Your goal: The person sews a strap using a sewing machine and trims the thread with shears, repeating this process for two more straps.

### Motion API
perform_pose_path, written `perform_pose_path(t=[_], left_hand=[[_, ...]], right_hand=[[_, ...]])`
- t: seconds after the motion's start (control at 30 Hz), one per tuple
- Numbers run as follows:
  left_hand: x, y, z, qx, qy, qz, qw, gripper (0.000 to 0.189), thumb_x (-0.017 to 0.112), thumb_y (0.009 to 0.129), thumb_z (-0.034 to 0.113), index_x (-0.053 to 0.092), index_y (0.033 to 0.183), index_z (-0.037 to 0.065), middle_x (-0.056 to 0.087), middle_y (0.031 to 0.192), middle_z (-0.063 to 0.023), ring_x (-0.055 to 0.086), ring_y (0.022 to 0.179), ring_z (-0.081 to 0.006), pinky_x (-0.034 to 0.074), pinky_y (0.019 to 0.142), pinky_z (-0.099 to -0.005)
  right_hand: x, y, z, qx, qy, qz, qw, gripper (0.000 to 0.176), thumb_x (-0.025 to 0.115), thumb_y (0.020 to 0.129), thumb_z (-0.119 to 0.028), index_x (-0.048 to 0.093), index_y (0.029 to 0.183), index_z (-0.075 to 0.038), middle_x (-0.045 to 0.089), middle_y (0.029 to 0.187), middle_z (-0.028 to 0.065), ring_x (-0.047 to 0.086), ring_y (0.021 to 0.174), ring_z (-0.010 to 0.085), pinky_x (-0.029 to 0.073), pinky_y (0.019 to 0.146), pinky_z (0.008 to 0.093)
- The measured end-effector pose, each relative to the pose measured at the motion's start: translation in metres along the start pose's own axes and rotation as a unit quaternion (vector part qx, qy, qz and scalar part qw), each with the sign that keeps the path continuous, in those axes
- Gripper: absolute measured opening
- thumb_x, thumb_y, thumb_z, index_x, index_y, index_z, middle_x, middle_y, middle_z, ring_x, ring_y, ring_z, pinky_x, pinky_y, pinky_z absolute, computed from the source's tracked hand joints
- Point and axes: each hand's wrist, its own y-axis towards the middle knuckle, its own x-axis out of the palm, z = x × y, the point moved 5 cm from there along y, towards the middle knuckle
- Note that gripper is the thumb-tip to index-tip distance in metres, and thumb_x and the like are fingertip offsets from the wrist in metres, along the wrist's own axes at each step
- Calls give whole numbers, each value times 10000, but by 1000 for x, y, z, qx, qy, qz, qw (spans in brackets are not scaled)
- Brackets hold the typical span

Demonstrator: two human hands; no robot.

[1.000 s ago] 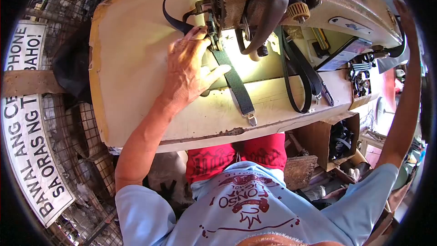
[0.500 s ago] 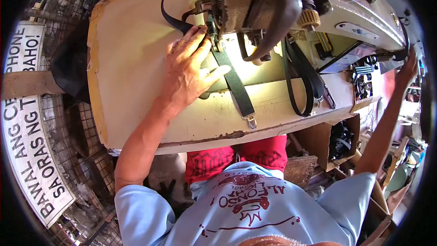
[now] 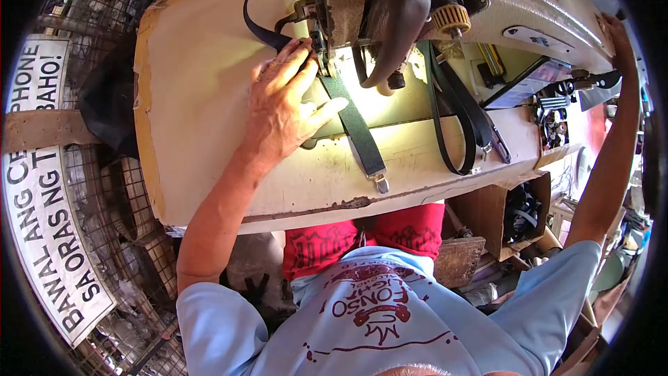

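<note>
My left hand lies flat beside the presser foot of a sewing machine, its fingertips on a black strap. The strap runs beneath the foot toward me and ends in a metal clip near the table's front edge. Behind the fingers, the rest of the strap curves up in a loop. Stretched far to the right, my right hand touches the far end of the machine's arm; its fingers are mostly hidden there. A lamp lights the needle area.
More black straps with clips hang over the table to the right of the needle. Beyond them are a yellow cutter and a tray of small metal parts. A cardboard box stands below the table edge, right of my legs.
My right hand has moved up and slightly left onto the machine's end. The view has shifted a little. My left hand and the strap keep nearly the same place.
</note>
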Motion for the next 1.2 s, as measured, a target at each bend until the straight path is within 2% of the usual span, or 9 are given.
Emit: perform_pose_path(t=[0.07, 0.13, 0.47, 0.8, 0.9, 0.97, 1.07, 1.2], left_hand=[[-1, 0, 2, 4, 6, 5, 1000, 599, 801, 740, 397, 639, 1120, -37, 588, 1290, -184, 505, 1283, -300, 361, 1037, -458], [0, -1, 3, 6, 15, 10, 1000, 603, 800, 739, 398, 639, 1123, -37, 590, 1284, -186, 506, 1280, -302, 359, 1040, -458], [-3, 1, 8, 11, 34, -6, 999, 615, 756, 774, 407, 613, 1162, -47, 570, 1305, -194, 500, 1278, -306, 361, 1037, -462], [-2, -2, 7, -12, 36, -1, 999, 640, 768, 767, 412, 608, 1186, -44, 551, 1344, -168, 482, 1295, -291, 351, 1045, -455], [-1, -2, 6, -17, 34, -8, 999, 650, 768, 766, 420, 605, 1192, -43, 546, 1348, -168, 479, 1297, -290, 350, 1045, -454], [-1, -2, 6, -16, 39, -7, 999, 656, 766, 766, 426, 603, 1196, -42, 546, 1349, -168, 479, 1295, -290, 350, 1045, -454], [0, -2, 7, -28, 39, -20, 999, 663, 756, 770, 439, 599, 1202, -38, 548, 1345, -164, 483, 1286, -293, 351, 1044, -455], [-3, -3, 14, -17, 85, -2, 996, 662, 741, 784, 435, 591, 1215, -44, 559, 1322, -174, 507, 1227, -302, 374, 998, -446]], right_hand=[[-1, 0, -4, 83, 52, -17, 995, 464, 549, 970, -258, 530, 1346, 13, 539, 1345, 184, 503, 1257, 297, 365, 1088, 369], [0, -1, -10, 104, 33, -11, 994, 461, 552, 961, -243, 529, 1349, 5, 540, 1347, 183, 508, 1254, 300, 370, 1085, 370], [-5, 4, 3, 64, -27, 1, 998, 469, 568, 917, -169, 527, 1365, -36, 544, 1357, 180, 530, 1238, 311, 396, 1069, 380], [0, -7, 6, 35, -40, 18, 998, 511, 585, 873, -95, 524, 1380, -77, 549, 1366, 177, 552, 1223, 323, 423, 1053, 389], [2, -10, 12, 2, -52, 25, 998, 530, 590, 860, -72, 523, 1385, -89, 550, 1369, 176, 559, 1218, 327, 431, 1049, 392], [-1, -11, 5, -52, -74, 35, 995, 543, 593, 851, -58, 522, 1388, -97, 551, 1371, 176, 563, 1215, 329, 436, 1046, 393], [-12, -31, -32, -90, -148, 93, 981, 615, 601, 817, 1, 511, 1407, -146, 559, 1373, 161, 576, 1214, 339, 469, 1026, 396], [-5, -70, -81, 37, -149, 239, 959, 522, 541, 912, -64, 528, 1406, -233, 593, 1349, 110, 611, 1188, 285, 509, 988, 371]])
